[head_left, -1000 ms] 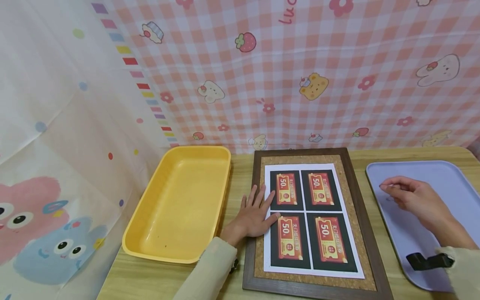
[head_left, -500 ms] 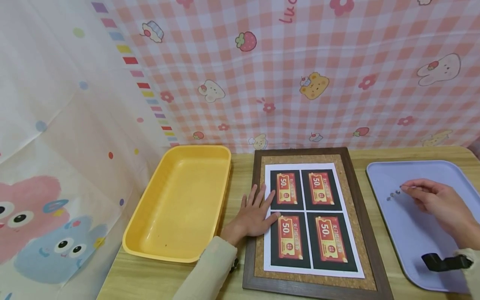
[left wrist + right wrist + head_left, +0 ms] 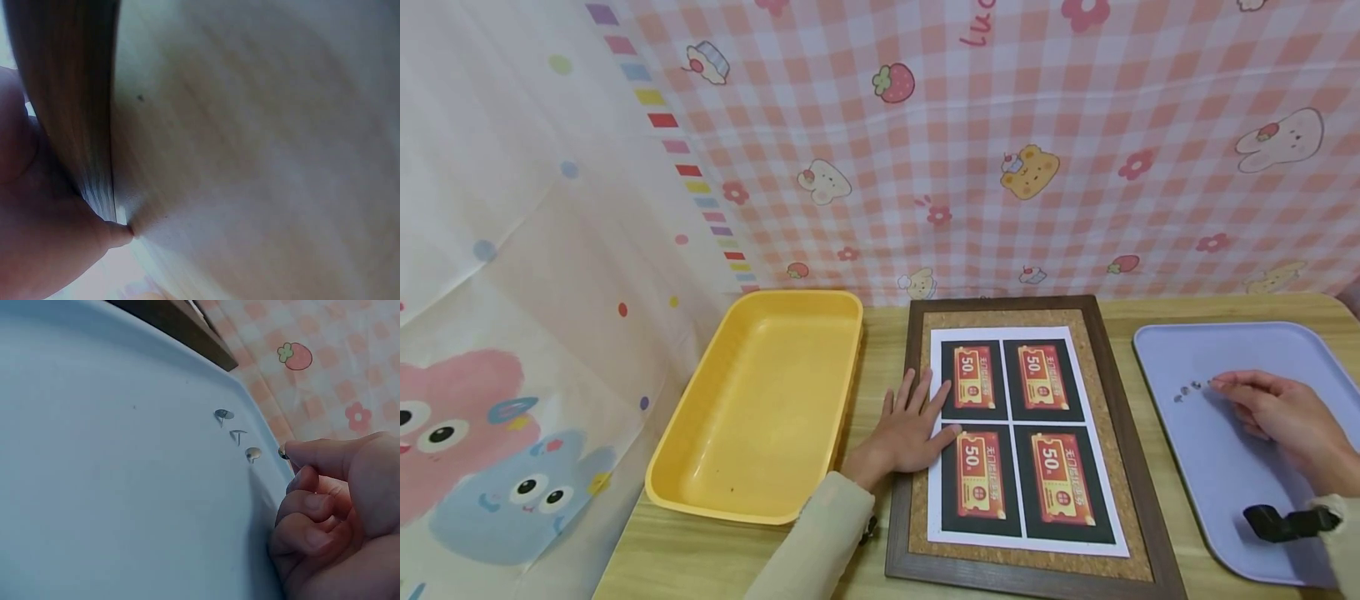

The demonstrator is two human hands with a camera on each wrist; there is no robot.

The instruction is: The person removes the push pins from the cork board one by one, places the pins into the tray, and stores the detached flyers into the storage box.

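Note:
My left hand (image 3: 904,433) lies with fingers spread over the left edge of a dark wooden frame (image 3: 917,333) and the white paper (image 3: 934,517) on its cork board. In the left wrist view part of that hand (image 3: 50,237) is beside the frame's side (image 3: 69,81). My right hand (image 3: 1288,412), above the purple tray (image 3: 1240,508), pinches a thumbtack (image 3: 283,452) between thumb and forefinger; its other fingers are curled. Three thumbtacks lie in a row on the tray near the fingertips: one far (image 3: 224,414), one middle (image 3: 239,433), one near (image 3: 252,453).
A yellow tray (image 3: 752,400) stands left of the frame on the wooden table (image 3: 700,554). Red coupon pictures (image 3: 1052,479) are printed on the paper. A checked pink cloth (image 3: 925,150) hangs behind the table, and a white printed curtain (image 3: 550,275) at left.
My right hand has moved to the right across the purple tray, then slightly down, uncovering the row of thumbtacks. The left hand has stayed in place on the frame and paper.

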